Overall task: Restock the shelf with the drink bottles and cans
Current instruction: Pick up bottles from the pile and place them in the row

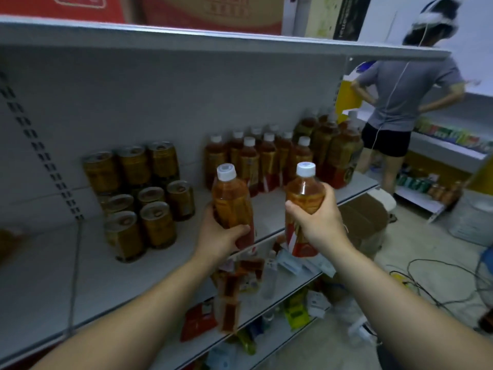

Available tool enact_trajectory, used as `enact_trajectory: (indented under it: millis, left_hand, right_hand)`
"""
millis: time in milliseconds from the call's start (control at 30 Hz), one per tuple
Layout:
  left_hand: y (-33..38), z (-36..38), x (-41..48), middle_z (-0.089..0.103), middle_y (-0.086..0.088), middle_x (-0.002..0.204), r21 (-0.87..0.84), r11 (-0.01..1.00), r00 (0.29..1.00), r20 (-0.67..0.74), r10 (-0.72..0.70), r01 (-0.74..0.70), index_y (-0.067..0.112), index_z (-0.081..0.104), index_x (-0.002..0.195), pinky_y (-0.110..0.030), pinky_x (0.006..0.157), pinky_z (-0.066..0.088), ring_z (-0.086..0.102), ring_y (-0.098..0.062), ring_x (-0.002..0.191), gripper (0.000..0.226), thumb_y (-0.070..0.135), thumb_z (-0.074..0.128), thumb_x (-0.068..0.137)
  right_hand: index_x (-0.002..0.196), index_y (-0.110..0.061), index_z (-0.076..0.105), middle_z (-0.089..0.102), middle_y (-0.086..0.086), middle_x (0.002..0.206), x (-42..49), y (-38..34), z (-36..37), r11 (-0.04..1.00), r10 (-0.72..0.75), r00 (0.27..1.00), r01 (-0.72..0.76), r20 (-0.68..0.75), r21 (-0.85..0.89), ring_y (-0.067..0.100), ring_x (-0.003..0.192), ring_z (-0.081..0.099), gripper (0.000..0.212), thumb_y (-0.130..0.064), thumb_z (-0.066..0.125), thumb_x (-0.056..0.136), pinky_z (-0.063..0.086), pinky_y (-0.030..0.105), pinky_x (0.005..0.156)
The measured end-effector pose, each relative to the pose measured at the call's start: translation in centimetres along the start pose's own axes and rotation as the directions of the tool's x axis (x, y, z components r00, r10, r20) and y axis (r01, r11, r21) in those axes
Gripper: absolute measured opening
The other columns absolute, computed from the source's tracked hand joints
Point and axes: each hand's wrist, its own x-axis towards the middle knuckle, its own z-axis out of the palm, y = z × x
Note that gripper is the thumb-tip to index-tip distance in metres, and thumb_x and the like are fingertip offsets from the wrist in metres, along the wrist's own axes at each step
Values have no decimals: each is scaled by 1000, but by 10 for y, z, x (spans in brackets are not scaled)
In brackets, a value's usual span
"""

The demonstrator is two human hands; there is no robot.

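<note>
My left hand (220, 236) grips an amber tea bottle (230, 201) with a white cap, held upright above the front edge of the grey shelf (53, 276). My right hand (317, 222) holds a second, matching tea bottle (304, 190) upright, just off the shelf's front edge. On the shelf, several gold cans (138, 193) stand stacked to the left. Several more tea bottles (266, 158) stand in rows at the back right, with larger bottles (336, 153) beyond them.
A shelf board (213, 41) hangs above, carrying red cartons (186, 9). Lower shelves hold packets and small bottles (256, 279). An open cardboard box (365, 222) sits on the floor at right, cables (440, 284) lie nearby, and a person (400, 97) stands at another rack.
</note>
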Motion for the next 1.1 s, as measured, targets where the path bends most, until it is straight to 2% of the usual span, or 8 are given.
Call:
enact_trajectory:
  millis: [133,233,433,567,700,867,1033,1100]
  left_hand:
    - [-21,48,27,56,5,113,48,999,999,-19,-26,27,22,38,130,-34,87,47,56,-19,106,79,14,82,64]
    - [-32,62,41,54,9,109,85,995,997,-55,-48,53,27,36,128,-34,87,46,55,-18,105,76,19,81,67]
    - [-39,78,77,49,7,121,108,994,1000,-2,-6,6,20,28,139,-29,92,41,49,-11,111,80,12,76,75]
    - [-47,90,102,47,5,131,81,997,999,51,1,-5,24,25,140,-37,104,39,46,-15,124,79,10,72,78]
    - [-51,107,125,40,-2,143,64,998,999,46,27,-30,20,20,143,-46,108,36,41,-17,130,83,9,72,79]
    - [-52,120,133,29,0,150,60,998,1000,3,18,-18,22,4,149,-44,110,33,34,-15,134,96,12,70,81]
    - [-52,128,126,41,10,140,-1,1000,999,-44,11,-11,30,16,145,-24,98,40,43,-6,127,97,19,78,72]
    - [-47,136,126,46,9,136,-19,1000,995,-96,7,-9,27,21,143,-23,96,42,46,-5,123,98,23,81,66]
  right_hand:
    - [131,-34,36,47,-4,121,47,30,-17,995,-75,992,81,98,-65,20,111,48,76,-49,78,69,40,37,96]
    - [136,-27,39,35,-3,122,79,44,-7,995,-72,988,81,139,-59,14,110,39,80,-41,81,69,34,32,96]
    - [142,-25,33,43,2,140,126,61,29,993,-115,973,105,202,62,22,129,42,90,-41,81,67,37,47,106]
    - [146,-26,18,31,7,146,134,80,39,988,-96,966,121,239,-93,28,132,32,110,-56,76,56,35,48,106]
    - [150,-16,12,21,12,152,154,86,46,967,-170,955,209,245,-144,28,139,24,112,-51,79,68,32,46,109]
    - [152,-17,-5,-2,10,158,166,89,54,950,-208,943,258,260,-175,24,145,2,116,-51,75,74,20,44,115]
    - [149,-25,14,32,13,144,186,95,27,931,-329,939,341,103,-132,20,129,27,118,-59,79,58,30,44,101]
    - [149,-29,5,22,16,151,208,96,18,942,-276,952,295,130,-157,20,134,20,128,-71,73,50,23,46,105]
